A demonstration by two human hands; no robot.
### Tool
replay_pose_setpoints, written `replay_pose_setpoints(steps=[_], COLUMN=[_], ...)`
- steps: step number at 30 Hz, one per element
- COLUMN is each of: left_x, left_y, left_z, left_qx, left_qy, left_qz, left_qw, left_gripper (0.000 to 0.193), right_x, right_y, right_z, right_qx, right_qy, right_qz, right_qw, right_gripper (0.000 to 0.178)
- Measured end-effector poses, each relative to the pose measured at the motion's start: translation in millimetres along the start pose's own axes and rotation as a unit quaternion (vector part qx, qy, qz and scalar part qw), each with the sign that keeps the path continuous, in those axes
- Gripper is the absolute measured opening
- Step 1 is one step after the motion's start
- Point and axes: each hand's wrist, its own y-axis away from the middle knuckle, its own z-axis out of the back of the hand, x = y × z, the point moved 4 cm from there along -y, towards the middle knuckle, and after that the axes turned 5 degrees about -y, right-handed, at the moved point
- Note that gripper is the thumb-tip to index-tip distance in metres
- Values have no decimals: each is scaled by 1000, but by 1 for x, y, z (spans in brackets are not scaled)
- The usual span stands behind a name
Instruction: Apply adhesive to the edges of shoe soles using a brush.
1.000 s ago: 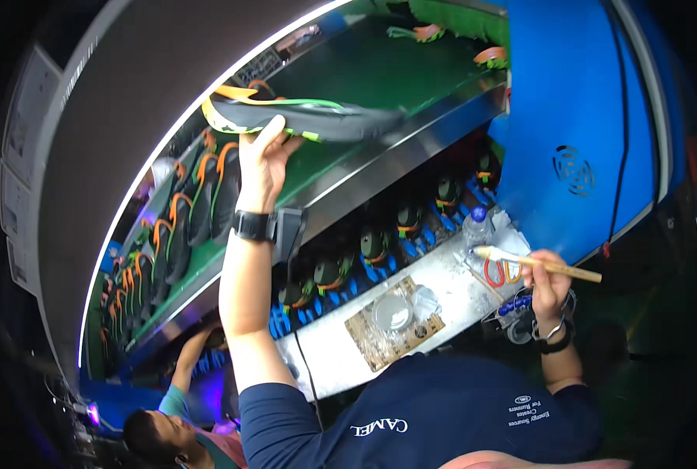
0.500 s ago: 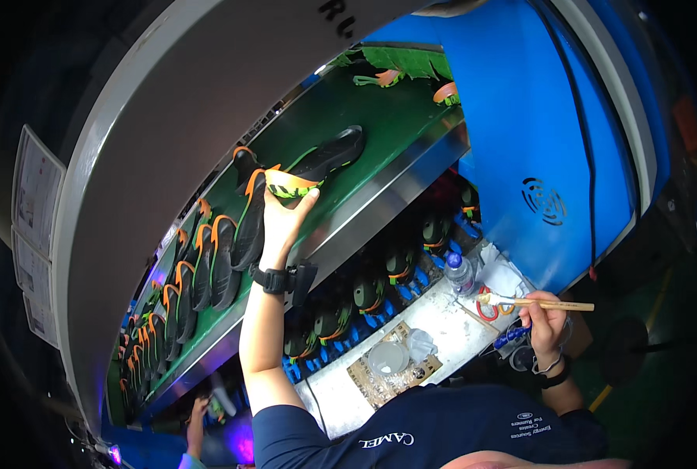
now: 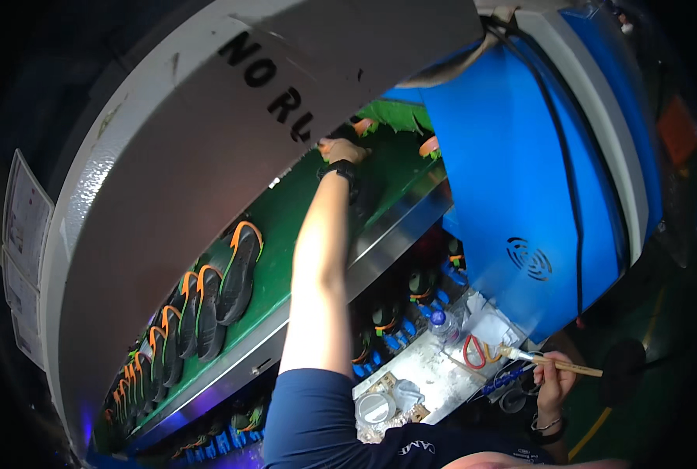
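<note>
My left arm stretches across the green conveyor belt (image 3: 286,230). At the belt's upper end my left hand (image 3: 344,150) has its fingers curled round an orange and green shoe part (image 3: 323,148), mostly hidden by the fingers. Behind my wrist lies a dark shape, partly covered by my arm. Black shoe soles with orange edging (image 3: 240,273) lie in a row along the belt to the left. At the lower right my right hand (image 3: 553,381) grips a wooden-handled brush (image 3: 579,367), its pale bristles over the white worktop's right end.
The worktop (image 3: 419,367) carries a bottle with a blue cap (image 3: 439,319), red-handled scissors (image 3: 473,353) and a clear tub (image 3: 376,408). A grey machine hood (image 3: 169,156) overhangs the belt; a blue panel (image 3: 505,156) stands right. Shoes on blue holders (image 3: 385,319) fill a lower level.
My left hand has moved up and away along the belt with the orange and green shoe part. My right hand still holds the brush, and the view has shifted.
</note>
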Motion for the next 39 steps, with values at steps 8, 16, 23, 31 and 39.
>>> replay_pose_setpoints(steps=[8,16,23,31,39], left_x=[143,272,313,267,255], left_y=[228,294,268,295,268], left_z=[22,-3,-10,3,-14], left_qx=[-39,17,-117,141,-30], left_qy=[81,90,188,100,166], left_qz=[-11,249,228,171,209], left_qw=[996,964,948,970,963], left_gripper=[73,101,85,64,58], right_x=[-32,-37,-33,-27,-21], right_y=[-29,-21,-6,3,14], right_z=[-43,-91,-105,-110,-112], right_qx=[124,241,269,270,259], right_qy=[-34,-81,-106,-104,-91], right_qz=[-62,-93,-97,-76,-69], right_qw=[990,963,953,954,959], right_gripper=[15,18,19,19,17])
